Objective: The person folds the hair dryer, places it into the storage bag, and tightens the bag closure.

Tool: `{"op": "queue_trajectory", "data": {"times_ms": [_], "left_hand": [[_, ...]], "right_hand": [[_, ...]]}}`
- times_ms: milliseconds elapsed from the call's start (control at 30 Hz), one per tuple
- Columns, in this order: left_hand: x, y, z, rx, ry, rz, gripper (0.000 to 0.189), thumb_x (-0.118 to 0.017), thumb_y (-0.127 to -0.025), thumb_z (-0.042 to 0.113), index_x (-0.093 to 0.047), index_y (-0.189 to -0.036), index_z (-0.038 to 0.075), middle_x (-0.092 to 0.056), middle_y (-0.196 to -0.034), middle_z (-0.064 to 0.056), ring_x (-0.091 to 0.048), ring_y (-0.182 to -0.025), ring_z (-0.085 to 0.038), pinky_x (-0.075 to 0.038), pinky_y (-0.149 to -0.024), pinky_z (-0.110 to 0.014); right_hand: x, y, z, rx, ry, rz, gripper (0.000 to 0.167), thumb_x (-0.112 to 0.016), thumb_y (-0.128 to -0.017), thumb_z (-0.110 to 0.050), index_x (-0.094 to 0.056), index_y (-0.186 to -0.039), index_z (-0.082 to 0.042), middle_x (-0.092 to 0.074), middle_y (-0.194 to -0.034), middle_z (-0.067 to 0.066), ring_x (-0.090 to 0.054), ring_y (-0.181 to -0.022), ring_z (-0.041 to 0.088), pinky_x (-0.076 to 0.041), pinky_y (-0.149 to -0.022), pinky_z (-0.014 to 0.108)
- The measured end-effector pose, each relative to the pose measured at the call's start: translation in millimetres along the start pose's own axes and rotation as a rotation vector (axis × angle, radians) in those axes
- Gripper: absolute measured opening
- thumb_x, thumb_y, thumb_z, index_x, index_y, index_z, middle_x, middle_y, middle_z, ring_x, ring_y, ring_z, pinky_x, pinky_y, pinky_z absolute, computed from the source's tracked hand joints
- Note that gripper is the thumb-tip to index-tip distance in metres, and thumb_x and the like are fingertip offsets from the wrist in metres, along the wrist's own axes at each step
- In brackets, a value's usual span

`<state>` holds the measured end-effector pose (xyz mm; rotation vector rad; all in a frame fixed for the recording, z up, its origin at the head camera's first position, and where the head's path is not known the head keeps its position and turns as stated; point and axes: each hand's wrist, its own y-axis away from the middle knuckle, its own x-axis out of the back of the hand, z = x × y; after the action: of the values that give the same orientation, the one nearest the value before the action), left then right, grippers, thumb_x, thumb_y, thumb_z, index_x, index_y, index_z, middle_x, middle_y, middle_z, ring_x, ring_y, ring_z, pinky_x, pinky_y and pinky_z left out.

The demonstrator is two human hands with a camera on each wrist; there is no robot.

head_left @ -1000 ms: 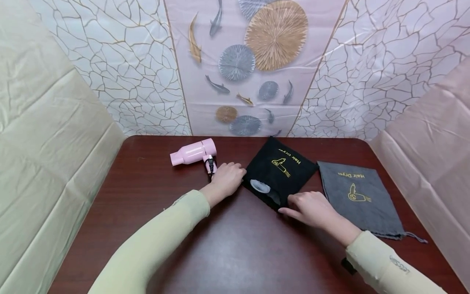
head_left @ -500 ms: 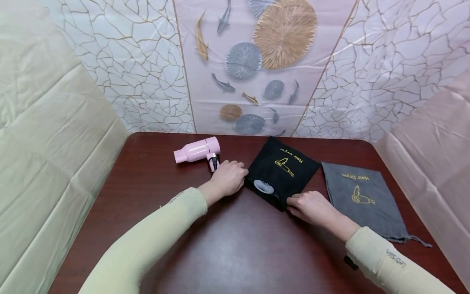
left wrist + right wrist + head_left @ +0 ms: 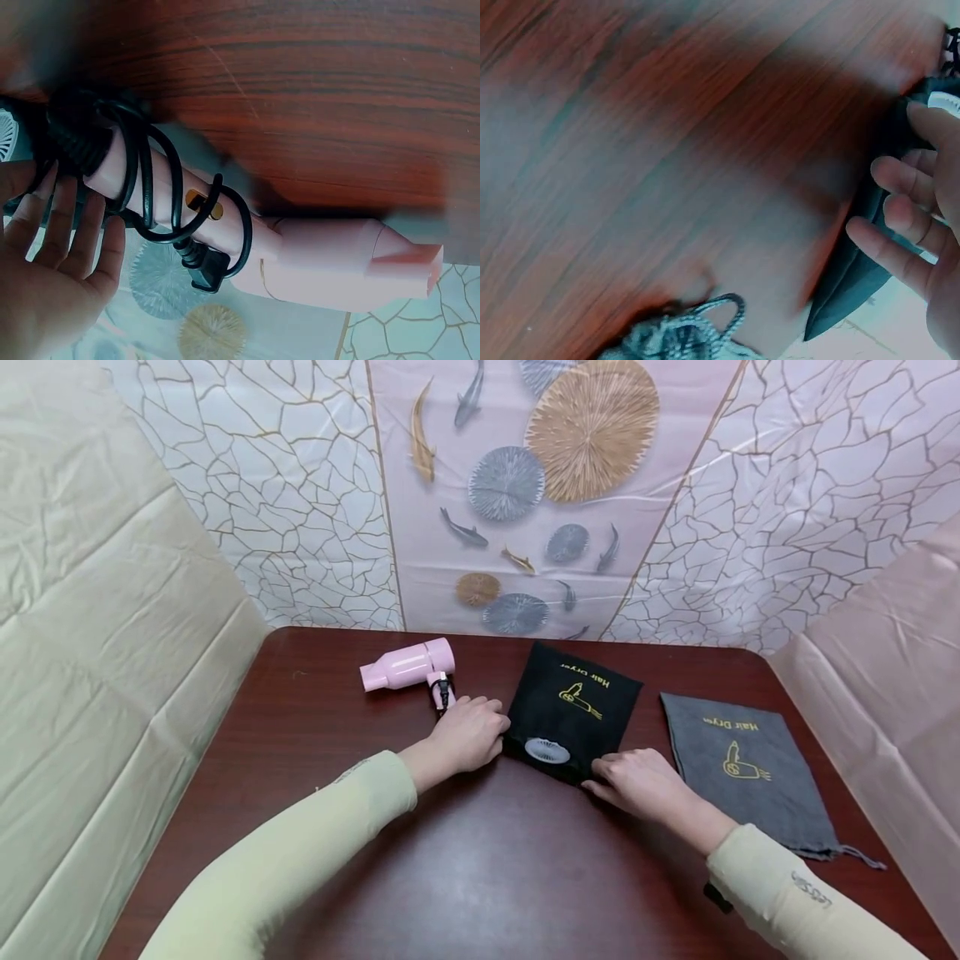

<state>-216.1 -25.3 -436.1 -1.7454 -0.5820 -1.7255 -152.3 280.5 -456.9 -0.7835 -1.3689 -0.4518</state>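
- Black fabric pouch (image 3: 577,710) flat on the desk (image 3: 480,877), the centre for every clock reading here; mouth toward seven o'clock, with a white ribbed piece (image 3: 547,750) showing there. Cannot tell how much of it sits inside.
- Step in hand, by the look of it: straightening the mouth around the white piece, from both ends at once.
- Next, probably needs an even pull on both corners, without tipping the piece out.
- Left hand (image 3: 467,735) just past eight o'clock, back upward; thumb and index finger apparently pinching the corner, other fingers loosely extended just beside the pink hair dryer (image 3: 408,667).
- Right hand (image 3: 637,781) near five o'clock, back upward; gripping the mouth's other end between thumb and curled fingers.
- Forearms in pale sleeves (image 3: 300,852), reaching in from roughly eight and four o'clock.
- Hair dryer between nine and ten o'clock, nozzle roughly toward nine, black cord (image 3: 146,187) wound around its handle.
- Grey pouch (image 3: 750,793) near four o'clock, apart from the black one, drawstring (image 3: 862,857) trailing.
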Motion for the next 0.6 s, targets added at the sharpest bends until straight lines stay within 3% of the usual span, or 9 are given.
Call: {"op": "queue_trajectory", "data": {"times_ms": [167,433,600], "left_hand": [[2.3,3.4,6.2,-0.003,0.069,-0.011,0.006,-0.072,-0.092,0.016,-0.077,-0.09,0.015,-0.067,-0.096,-0.003,-0.068,-0.097,-0.028,-0.053,-0.08,-0.043],[7.3,1.8,13.2,0.047,0.241,0.064,0.02,-0.073,-0.092,0.017,-0.064,-0.074,0.018,-0.063,-0.086,0.0,-0.068,-0.088,-0.024,-0.056,-0.075,-0.043],[14.7,-2.7,15.2,0.109,0.342,0.087,0.02,-0.072,-0.092,0.016,-0.063,-0.075,0.02,-0.058,-0.081,0.003,-0.063,-0.079,-0.02,-0.054,-0.067,-0.039]], "right_hand": [[2,-0.6,16,-0.026,-0.009,-0.078,0.026,-0.083,-0.088,-0.012,-0.062,-0.077,-0.02,-0.058,-0.069,-0.009,-0.054,-0.055,0.009,-0.045,-0.049,0.031],[27,-13.4,46,-0.11,-0.005,0.013,0.021,-0.075,-0.091,-0.007,-0.06,-0.08,-0.015,-0.061,-0.074,-0.003,-0.05,-0.055,0.013,-0.045,-0.05,0.038],[43,-23.2,58,-0.206,-0.013,-0.002,0.012,-0.072,-0.097,-0.009,-0.064,-0.089,-0.011,-0.064,-0.079,0.001,-0.051,-0.059,0.013,-0.045,-0.053,0.037]]}}
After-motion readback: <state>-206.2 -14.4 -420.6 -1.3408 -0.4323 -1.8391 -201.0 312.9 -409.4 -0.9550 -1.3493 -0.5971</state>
